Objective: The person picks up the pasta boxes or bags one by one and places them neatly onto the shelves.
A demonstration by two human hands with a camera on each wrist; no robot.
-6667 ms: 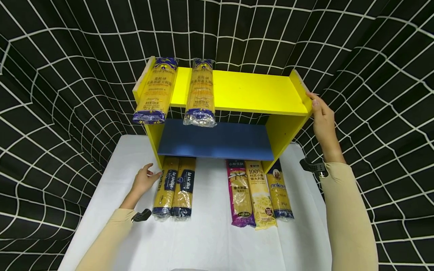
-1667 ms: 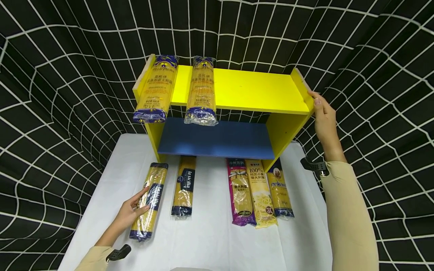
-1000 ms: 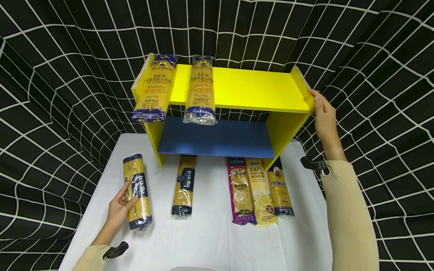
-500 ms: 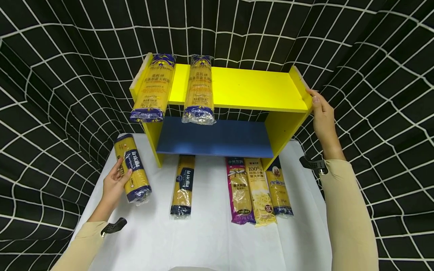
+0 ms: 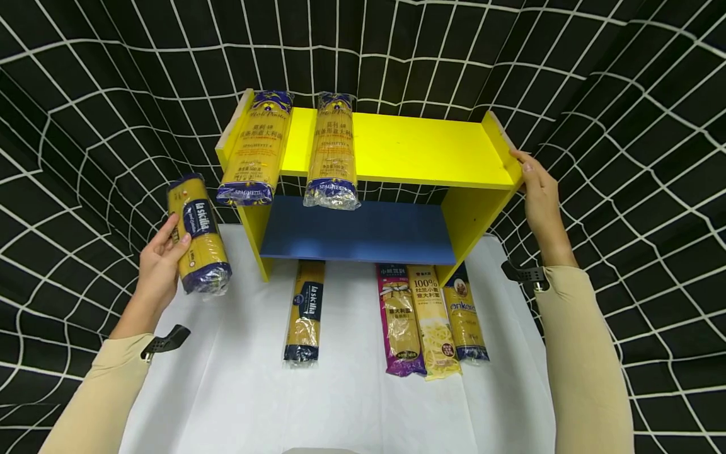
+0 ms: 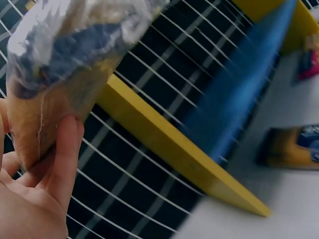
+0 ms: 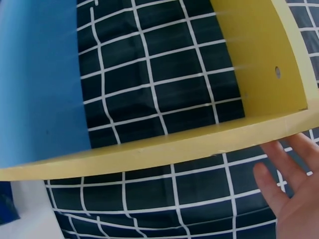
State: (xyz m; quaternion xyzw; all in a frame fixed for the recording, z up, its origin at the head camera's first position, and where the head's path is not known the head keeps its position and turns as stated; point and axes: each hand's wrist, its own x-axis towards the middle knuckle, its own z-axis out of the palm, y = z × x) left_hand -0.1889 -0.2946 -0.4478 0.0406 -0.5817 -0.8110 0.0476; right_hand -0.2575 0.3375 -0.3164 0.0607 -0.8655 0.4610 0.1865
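In the head view my left hand (image 5: 159,268) grips a la sicilia spaghetti pack (image 5: 200,236), fingers along one side. The pack is tilted and raised off the table, left of the yellow shelf (image 5: 420,151). In the left wrist view the clear wrapper end of the spaghetti pack (image 6: 55,99) hides part of that hand. My right hand (image 5: 542,208) touches the outer right side panel near its top. The right wrist view shows fairly straight fingers (image 7: 284,164) against that panel's edge.
Two Moli spaghetti packs (image 5: 258,148) lie on the top board. Below is a blue board (image 5: 357,230). Under it, on the white table (image 5: 351,403), are another la sicilia pack (image 5: 304,315), a purple pasta pack (image 5: 403,321), a yellow pack (image 5: 435,328) and an ankara pack (image 5: 466,318).
My left hand took the left la sicilia pack from beside its twin, moved it left along the table, then lifted it to the shelf's left. My right hand stays at the panel.
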